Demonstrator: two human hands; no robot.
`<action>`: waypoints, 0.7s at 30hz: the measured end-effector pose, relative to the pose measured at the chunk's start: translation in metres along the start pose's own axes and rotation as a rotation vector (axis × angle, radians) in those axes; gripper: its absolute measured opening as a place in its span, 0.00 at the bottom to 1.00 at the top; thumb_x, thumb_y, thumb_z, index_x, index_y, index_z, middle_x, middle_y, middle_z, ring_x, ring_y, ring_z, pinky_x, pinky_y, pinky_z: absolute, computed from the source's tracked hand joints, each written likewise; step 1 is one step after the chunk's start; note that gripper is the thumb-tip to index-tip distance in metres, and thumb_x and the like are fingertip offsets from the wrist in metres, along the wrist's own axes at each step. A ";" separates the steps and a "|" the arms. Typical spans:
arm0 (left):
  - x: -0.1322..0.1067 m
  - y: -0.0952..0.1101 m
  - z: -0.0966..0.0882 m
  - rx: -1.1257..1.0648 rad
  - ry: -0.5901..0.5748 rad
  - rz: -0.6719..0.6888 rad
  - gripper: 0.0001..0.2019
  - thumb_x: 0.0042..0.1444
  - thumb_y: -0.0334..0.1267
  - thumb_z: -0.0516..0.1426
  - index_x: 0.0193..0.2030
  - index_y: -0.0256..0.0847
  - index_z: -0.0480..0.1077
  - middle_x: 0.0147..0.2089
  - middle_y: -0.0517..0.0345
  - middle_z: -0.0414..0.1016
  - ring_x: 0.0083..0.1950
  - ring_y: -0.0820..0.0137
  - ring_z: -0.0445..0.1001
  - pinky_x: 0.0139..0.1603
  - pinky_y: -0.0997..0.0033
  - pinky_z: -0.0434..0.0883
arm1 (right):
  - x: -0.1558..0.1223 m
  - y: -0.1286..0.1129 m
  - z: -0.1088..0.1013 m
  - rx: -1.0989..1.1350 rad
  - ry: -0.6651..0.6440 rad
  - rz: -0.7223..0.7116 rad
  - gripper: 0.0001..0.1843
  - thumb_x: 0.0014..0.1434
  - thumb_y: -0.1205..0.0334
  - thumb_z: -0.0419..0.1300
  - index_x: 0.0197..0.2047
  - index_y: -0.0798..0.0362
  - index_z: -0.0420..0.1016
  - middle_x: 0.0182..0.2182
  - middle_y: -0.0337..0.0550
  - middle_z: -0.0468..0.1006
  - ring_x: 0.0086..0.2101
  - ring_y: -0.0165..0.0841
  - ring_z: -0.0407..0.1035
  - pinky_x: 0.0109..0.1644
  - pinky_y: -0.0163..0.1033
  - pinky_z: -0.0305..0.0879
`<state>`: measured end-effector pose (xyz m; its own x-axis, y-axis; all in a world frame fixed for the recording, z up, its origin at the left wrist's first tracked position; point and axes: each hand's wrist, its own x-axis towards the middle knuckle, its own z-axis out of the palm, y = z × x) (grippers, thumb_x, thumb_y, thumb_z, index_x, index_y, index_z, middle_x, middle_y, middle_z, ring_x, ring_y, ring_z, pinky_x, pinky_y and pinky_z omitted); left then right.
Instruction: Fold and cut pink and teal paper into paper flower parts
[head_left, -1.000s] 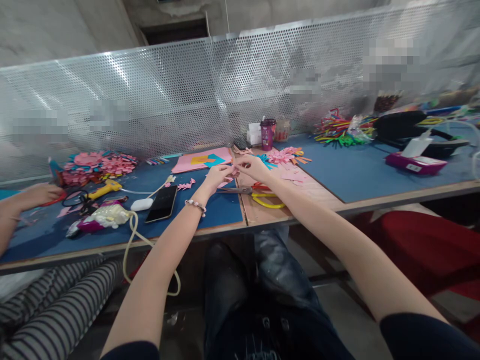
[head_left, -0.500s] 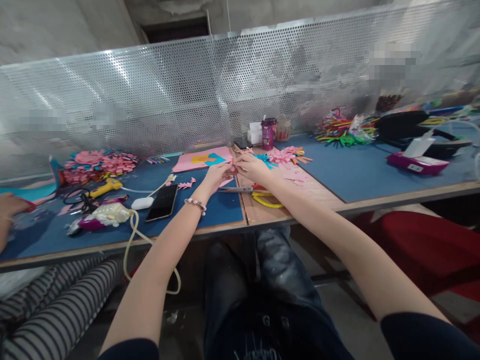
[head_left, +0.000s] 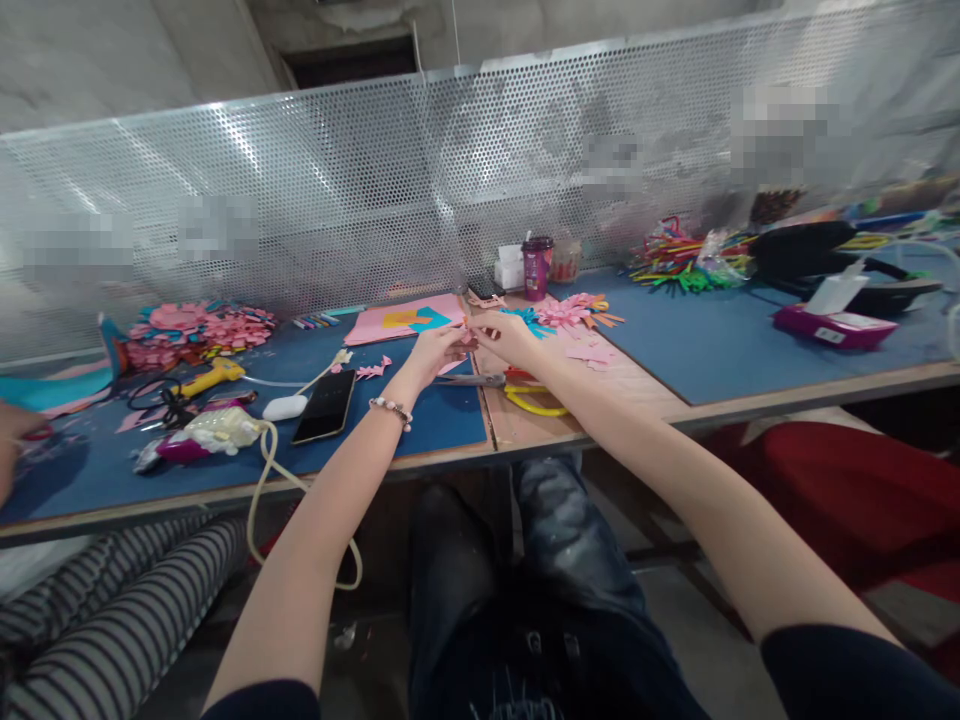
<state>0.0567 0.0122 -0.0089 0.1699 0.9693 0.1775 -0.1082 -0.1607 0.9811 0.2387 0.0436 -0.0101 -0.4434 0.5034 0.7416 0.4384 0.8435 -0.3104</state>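
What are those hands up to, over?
Left hand, right hand: together, holding pink piece. Piece small, partly hidden. Scissors lie close, on the near side.

The pink paper [head_left: 468, 337] is a small bit, held near the middle of the frame, a little above halfway down. Most of it is covered up, so its whole shape is hard to see.

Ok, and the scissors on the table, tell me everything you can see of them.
The scissors lie with grey, metal-looking blades pointing left over the blue mat. The handles, yellow and orange-red, look plastic and are partly hidden by the right forearm. Neither the left hand nor right hand holds them.
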 end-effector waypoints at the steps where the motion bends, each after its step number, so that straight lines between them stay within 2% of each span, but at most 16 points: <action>1: -0.001 0.000 0.000 0.016 -0.010 -0.002 0.12 0.49 0.41 0.65 0.36 0.36 0.74 0.38 0.49 0.80 0.40 0.67 0.79 0.42 0.69 0.72 | -0.001 0.000 0.000 0.062 0.020 0.068 0.13 0.62 0.64 0.55 0.41 0.55 0.82 0.39 0.47 0.82 0.38 0.36 0.73 0.45 0.40 0.69; 4: -0.001 0.000 0.001 0.063 -0.037 -0.007 0.12 0.50 0.42 0.66 0.34 0.35 0.75 0.38 0.48 0.80 0.40 0.68 0.79 0.41 0.70 0.71 | -0.002 0.002 0.000 0.252 0.023 0.222 0.15 0.62 0.57 0.56 0.36 0.56 0.82 0.33 0.45 0.81 0.31 0.32 0.71 0.36 0.36 0.67; 8: 0.001 -0.003 0.001 0.084 -0.065 -0.002 0.12 0.50 0.41 0.67 0.35 0.34 0.76 0.39 0.47 0.80 0.41 0.68 0.79 0.41 0.71 0.70 | -0.003 0.006 0.001 0.391 -0.022 0.299 0.16 0.58 0.53 0.60 0.34 0.58 0.81 0.29 0.44 0.79 0.26 0.29 0.67 0.27 0.34 0.64; 12: 0.003 -0.005 -0.003 0.043 -0.049 0.001 0.12 0.49 0.38 0.68 0.38 0.35 0.75 0.41 0.47 0.80 0.41 0.69 0.79 0.43 0.70 0.71 | -0.001 0.010 0.004 0.474 -0.022 0.342 0.15 0.56 0.53 0.63 0.34 0.58 0.81 0.29 0.44 0.79 0.26 0.29 0.68 0.26 0.33 0.65; 18: 0.002 -0.005 -0.004 0.036 -0.058 -0.007 0.11 0.49 0.36 0.67 0.36 0.35 0.73 0.41 0.47 0.81 0.42 0.68 0.79 0.43 0.70 0.70 | -0.002 0.014 0.004 0.690 -0.088 0.532 0.17 0.54 0.50 0.67 0.33 0.58 0.79 0.31 0.47 0.80 0.28 0.29 0.70 0.26 0.32 0.66; 21: 0.002 -0.005 -0.002 0.049 -0.061 -0.014 0.11 0.49 0.36 0.68 0.36 0.34 0.74 0.40 0.47 0.81 0.42 0.68 0.79 0.41 0.72 0.70 | -0.003 0.011 0.001 0.679 -0.132 0.545 0.16 0.54 0.52 0.68 0.33 0.58 0.79 0.32 0.46 0.80 0.28 0.27 0.70 0.26 0.30 0.66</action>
<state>0.0551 0.0150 -0.0135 0.2310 0.9586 0.1667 -0.0578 -0.1575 0.9858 0.2441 0.0519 -0.0165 -0.4129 0.8507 0.3252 0.0749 0.3876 -0.9188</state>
